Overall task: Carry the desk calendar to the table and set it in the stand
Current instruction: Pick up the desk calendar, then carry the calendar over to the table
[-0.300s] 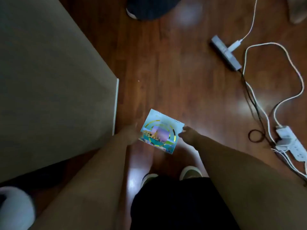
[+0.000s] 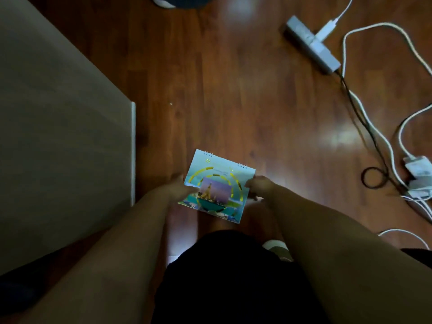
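Both hands grip desk calendar [image 2: 216, 187], left hand [image 2: 178, 188], right hand [image 2: 258, 188]

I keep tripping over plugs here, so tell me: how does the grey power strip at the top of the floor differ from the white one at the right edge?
The grey power strip is long and darker; the white power strip looks paler and is partly cut off by the frame. The grey one lies farther from the person, the white one nearer. One white plug shows in the grey strip; several white cords crowd the white strip. Both lie on the wooden floor.
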The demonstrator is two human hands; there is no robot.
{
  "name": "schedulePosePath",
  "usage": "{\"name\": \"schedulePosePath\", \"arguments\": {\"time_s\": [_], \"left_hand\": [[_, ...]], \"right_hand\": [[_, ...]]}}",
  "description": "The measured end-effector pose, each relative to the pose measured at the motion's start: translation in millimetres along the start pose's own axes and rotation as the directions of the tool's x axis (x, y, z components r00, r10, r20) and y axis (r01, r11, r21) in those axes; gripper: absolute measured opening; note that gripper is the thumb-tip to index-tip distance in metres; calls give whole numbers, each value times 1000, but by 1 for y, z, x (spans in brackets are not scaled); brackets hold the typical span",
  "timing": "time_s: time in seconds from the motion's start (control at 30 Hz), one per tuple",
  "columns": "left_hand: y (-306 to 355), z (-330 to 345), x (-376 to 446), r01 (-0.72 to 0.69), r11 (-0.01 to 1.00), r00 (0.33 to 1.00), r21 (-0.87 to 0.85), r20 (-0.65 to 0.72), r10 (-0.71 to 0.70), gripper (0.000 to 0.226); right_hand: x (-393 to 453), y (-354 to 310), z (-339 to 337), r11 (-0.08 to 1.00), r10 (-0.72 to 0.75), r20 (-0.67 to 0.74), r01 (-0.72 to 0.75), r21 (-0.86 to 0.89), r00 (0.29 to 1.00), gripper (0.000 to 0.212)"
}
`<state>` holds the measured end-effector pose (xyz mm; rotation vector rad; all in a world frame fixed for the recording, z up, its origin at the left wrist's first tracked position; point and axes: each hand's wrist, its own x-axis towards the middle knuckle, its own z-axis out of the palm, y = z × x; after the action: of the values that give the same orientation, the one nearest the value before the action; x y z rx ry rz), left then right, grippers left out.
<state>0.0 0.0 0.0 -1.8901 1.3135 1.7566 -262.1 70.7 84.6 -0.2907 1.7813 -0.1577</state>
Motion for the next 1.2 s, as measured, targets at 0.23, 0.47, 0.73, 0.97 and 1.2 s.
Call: {"name": "schedulePosePath", "arguments": {"time_s": [0.23, 0.47, 0.73, 0.97, 1.2], "left_hand": [[42, 9, -38, 62, 967, 994, -247, -77, -83, 61], [125, -31, -131, -155, 939, 972, -308, -215, 90, 26], [261, -117, -383, -285, 872, 926, -398, -351, 143, 29], [370, -179, -605, -488, 800, 778, -347, -589, 219, 40], [377, -232, -763, -674, 679, 575, -292, -784, 234, 20]], "right_hand": [[-14, -4, 9, 954, 140, 93, -159, 255, 986, 16], [-84, -69, -41, 958, -87, -38, 94, 271, 995, 18], [-317, -196, -124, 923, -346, -119, 361, 136, 931, 13], [-554, -293, -181, 800, -494, -242, 546, 248, 835, 17], [-701, -369, -161, 617, -754, -180, 775, 134, 632, 23]]}}
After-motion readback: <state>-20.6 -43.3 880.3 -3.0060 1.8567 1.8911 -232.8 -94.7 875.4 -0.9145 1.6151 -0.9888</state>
